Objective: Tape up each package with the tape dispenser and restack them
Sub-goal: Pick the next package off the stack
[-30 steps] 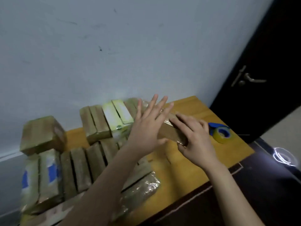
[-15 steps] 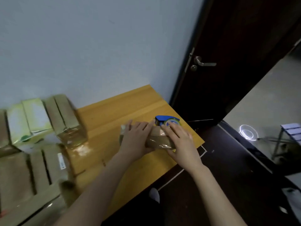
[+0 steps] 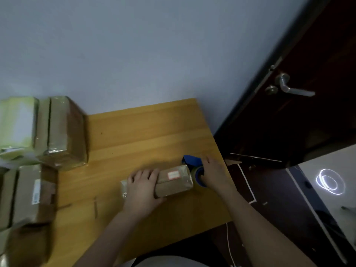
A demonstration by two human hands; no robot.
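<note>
A small brown package (image 3: 174,181) with a white red-edged label lies on the wooden table (image 3: 142,135) near its right edge. My left hand (image 3: 142,186) lies over the package's left end, fingers spread across the top and thumb against its near side. My right hand (image 3: 212,173) grips the blue tape dispenser (image 3: 193,163), which sits at the package's right end; most of its roll is hidden behind the hand.
Several brown and pale green packages (image 3: 63,132) are stacked along the table's left side, more of them at the near left (image 3: 32,193). A dark door (image 3: 300,105) with a metal handle (image 3: 289,89) stands just right of the table. The wall (image 3: 134,54) runs behind.
The view has swung right. The package came down onto the table beside the dispenser. My right hand left the package and took hold of the dispenser; my left hand stays on the package.
</note>
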